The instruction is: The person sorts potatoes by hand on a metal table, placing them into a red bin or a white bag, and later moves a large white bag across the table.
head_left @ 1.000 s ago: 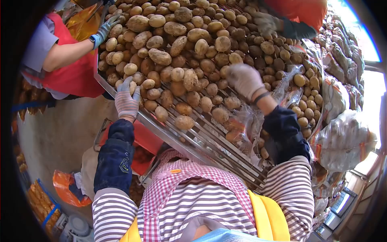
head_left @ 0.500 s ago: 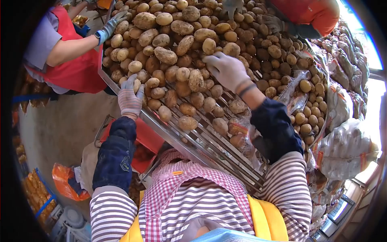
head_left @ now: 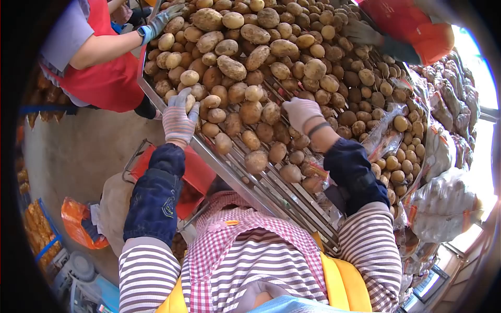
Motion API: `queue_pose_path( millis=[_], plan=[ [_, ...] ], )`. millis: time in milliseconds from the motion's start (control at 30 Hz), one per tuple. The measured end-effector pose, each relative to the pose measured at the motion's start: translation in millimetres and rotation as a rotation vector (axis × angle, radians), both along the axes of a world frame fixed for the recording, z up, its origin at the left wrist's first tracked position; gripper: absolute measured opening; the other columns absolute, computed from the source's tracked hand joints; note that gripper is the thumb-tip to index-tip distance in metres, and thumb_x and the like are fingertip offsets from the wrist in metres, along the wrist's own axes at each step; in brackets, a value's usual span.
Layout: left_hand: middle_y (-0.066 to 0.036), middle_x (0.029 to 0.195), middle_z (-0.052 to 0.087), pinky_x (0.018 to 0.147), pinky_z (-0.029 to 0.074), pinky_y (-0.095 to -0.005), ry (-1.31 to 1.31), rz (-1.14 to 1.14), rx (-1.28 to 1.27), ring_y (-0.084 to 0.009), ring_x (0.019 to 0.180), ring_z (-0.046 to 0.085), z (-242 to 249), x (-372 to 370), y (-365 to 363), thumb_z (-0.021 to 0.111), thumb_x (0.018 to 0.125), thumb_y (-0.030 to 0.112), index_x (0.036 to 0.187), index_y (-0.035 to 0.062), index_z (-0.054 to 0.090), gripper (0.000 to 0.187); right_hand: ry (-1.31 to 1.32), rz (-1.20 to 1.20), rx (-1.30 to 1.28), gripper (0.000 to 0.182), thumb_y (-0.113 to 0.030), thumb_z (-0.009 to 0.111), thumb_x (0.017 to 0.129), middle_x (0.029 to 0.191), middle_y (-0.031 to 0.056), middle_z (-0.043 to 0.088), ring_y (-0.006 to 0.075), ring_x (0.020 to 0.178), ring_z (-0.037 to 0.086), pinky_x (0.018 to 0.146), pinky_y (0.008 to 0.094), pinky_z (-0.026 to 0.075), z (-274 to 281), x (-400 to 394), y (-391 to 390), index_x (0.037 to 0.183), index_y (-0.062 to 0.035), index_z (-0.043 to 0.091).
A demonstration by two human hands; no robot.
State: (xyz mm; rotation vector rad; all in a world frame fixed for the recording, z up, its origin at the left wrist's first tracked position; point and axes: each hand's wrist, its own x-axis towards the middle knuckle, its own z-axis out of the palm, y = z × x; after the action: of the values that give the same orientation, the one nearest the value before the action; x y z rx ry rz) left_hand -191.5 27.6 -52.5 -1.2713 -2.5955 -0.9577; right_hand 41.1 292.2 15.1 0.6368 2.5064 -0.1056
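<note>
Left hand [head_left: 179, 120], fingers parted, stays at the metal rack's [head_left: 228, 172] near edge; right hand [head_left: 302, 112], curled, grip unclear, has shifted toward that edge among potatoes [head_left: 256, 162].

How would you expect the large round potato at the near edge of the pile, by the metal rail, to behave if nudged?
The large round potato would probably roll readily, given its rounded shape, though gaps between the metal bars might slow it. It looks firm, with a full outline. Its dull, dirt-marked skin suggests it would not be very slippery.
</note>
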Motion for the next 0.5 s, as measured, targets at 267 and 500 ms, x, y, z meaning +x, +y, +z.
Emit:
queue_pose_path(
  millis=[267, 500],
  plan=[
    [-0.014, 0.11, 0.067, 0.084, 0.052, -0.0515, -0.001, 0.01, -0.026, -0.0401, 0.095, 0.067, 0, 0, 0, 0.077, 0.09, 0.026, 0.135, 0.0179, 0.061, 0.048, 0.616, -0.19, -0.196, 0.048, -0.039, 0.075, 0.09, 0.127, 0.0143, 0.067, 0.0367, 0.112, 0.068, 0.093, 0.0472, 0.056, 26, -18, -15, 0.133, -0.0212, 0.062],
    [-0.014, 0.11, 0.066, 0.085, 0.053, -0.0505, -0.004, 0.015, -0.016, -0.0397, 0.097, 0.066, 3, 1, 0, 0.076, 0.091, 0.028, 0.135, 0.0179, 0.061, 0.047, 0.682, -0.348, -0.807, 0.046, -0.033, 0.074, 0.093, 0.118, 0.0112, 0.069, 0.0251, 0.108, 0.069, 0.09, 0.0393, 0.056, -8, -61, -23, 0.134, -0.015, 0.062]
  ],
)
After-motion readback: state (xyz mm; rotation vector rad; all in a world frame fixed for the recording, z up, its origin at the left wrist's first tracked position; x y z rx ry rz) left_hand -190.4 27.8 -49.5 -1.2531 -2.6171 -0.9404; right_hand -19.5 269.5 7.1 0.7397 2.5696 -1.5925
